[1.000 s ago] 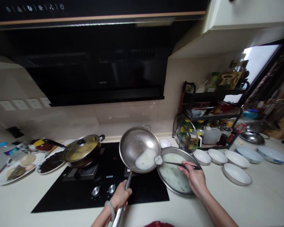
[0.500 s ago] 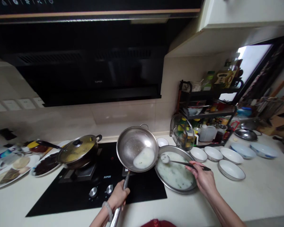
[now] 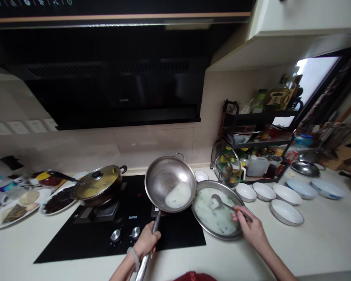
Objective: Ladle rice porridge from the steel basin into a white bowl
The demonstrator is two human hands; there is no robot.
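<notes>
Across the top, a broad black range hood (image 3: 114, 88), glossy and straight-edged, with slotted vents. Below, a pale, smooth countertop (image 3: 324, 244), fitted with a flat black glass hob (image 3: 84, 242). Toward the back right, a dark-framed tiered rack (image 3: 263, 143), crowded with bottles (image 3: 259, 102).

Over the hob's right half, a round, bare-metal wok (image 3: 160, 179), dull and scuffed inside; cannot tell whether resting or lifted. Tipped slightly rightward, with cloudy white liquid (image 3: 178, 195) pooled low on that side. Long axis running from a small loop at the far rim to the long metal handle (image 3: 156, 226), pointing back toward the person and slightly left.

Just beside it, on the countertop, a wide round metal basin (image 3: 232, 194) of similar milky liquid, flecked with green. On the hob's left, a dark pan (image 3: 105, 199) under a clear glass lid (image 3: 90, 187).

Inside the basin's outline, a metal ladle (image 3: 218, 201): rounded bowl pointing left and away, slim shaft slanting back to the right. Right of the basin, white round bowls (image 3: 286, 212), smooth and glazed.

Left hand (image 3: 147, 239) wrapped firmly around the wok's handle; right hand (image 3: 253, 228) gripping the ladle's shaft. At the left wrist, a pale bracelet (image 3: 133, 257).
</notes>
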